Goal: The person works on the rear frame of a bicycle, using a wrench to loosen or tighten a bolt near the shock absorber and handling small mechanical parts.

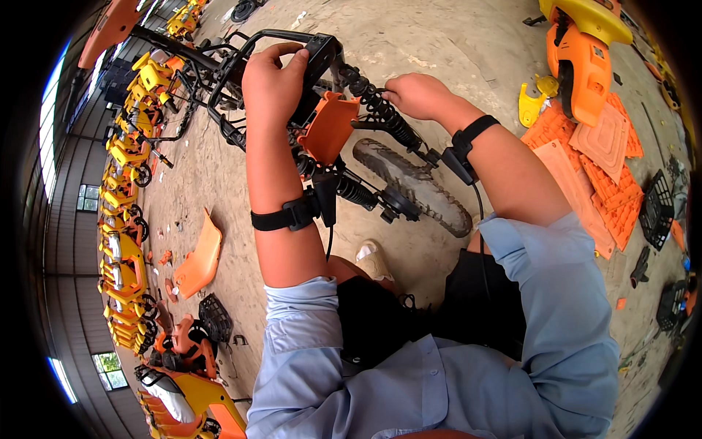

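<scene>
A stripped two-wheeler stands before me, its black tubular frame [272, 33] showing. My left hand [272, 86] is closed at the end of the frame, its thumb and curled fingers against a black box-shaped bracket [322, 58]. My right hand [418, 95] is closed beside the upper end of a black coil-spring shock absorber [387, 117]; what its fingertips pinch is hidden. Between my arms hangs an orange plastic panel [329, 128], attached below the bracket. A second shock absorber [355, 194] and a dusty knobbly tyre [417, 183] lie beneath.
Orange floor panels and mats [599, 168] are piled at the right, near an orange-yellow body shell [585, 66]. A loose orange panel [201, 256] and a black basket [216, 316] lie at the left. Rows of yellow two-wheelers [124, 256] line the left wall.
</scene>
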Tool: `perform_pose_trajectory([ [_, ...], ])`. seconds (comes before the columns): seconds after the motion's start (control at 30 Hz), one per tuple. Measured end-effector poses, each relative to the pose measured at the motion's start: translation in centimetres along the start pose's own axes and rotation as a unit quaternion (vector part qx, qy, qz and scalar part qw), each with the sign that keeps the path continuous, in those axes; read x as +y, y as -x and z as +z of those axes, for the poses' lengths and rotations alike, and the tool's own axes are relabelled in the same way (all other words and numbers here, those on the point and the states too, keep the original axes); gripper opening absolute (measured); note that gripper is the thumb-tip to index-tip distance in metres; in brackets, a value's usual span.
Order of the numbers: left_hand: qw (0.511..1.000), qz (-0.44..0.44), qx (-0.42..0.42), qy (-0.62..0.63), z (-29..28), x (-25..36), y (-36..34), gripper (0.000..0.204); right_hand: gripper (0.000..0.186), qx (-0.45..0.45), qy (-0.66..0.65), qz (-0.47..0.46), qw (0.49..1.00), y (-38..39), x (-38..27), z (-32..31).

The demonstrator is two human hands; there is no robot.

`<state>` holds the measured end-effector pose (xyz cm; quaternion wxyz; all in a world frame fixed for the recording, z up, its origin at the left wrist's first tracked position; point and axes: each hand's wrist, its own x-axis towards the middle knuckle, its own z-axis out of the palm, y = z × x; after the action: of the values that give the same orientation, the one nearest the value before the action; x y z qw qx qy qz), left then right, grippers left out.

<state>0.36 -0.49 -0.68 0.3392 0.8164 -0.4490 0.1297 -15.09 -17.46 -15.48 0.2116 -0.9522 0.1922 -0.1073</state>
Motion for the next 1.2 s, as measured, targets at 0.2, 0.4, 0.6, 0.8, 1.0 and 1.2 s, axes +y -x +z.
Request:
perform_pose_trajectory([
  [0.2, 0.998, -0.060, -0.020, 0.031, -0.2, 1.8, 0.4, 0.034, 0.032, 0.020, -0.026, 0.017, 0.999, 0.2, 0.9, 0.1],
  [0.4, 0.995, -0.062, -0.043, 0.059, -0.8, 0.3, 0.1, 0.034, 0.031, 0.065, -0.044, 0.023, 0.997, -0.2, 0.6, -0.8],
  [0.6, 0.976, -0.004, 0.117, 0.183, -0.8, 1.7, 1.4, 0.029, 0.026, 0.272, -0.173, 0.002, 0.947, -1.3, -3.7, -5.7],
  [0.8, 0.908, -0.033, 0.230, 0.349, -3.8, 0.9, 5.1, 0.014, 0.022, 0.328, -0.012, -0.181, 0.927, -1.2, -9.3, -10.6],
  [1.0, 0.904, 0.021, 0.290, 0.315, -4.6, -3.4, 7.8, 0.014, 0.029, 0.315, 0.105, -0.232, 0.914, -2.7, -10.1, -11.7],
  [1.2, 0.895, 0.028, 0.296, 0.333, -4.6, -7.0, 8.4, 0.014, 0.033, 0.316, 0.085, -0.285, 0.901, -4.5, -9.3, -10.8],
])
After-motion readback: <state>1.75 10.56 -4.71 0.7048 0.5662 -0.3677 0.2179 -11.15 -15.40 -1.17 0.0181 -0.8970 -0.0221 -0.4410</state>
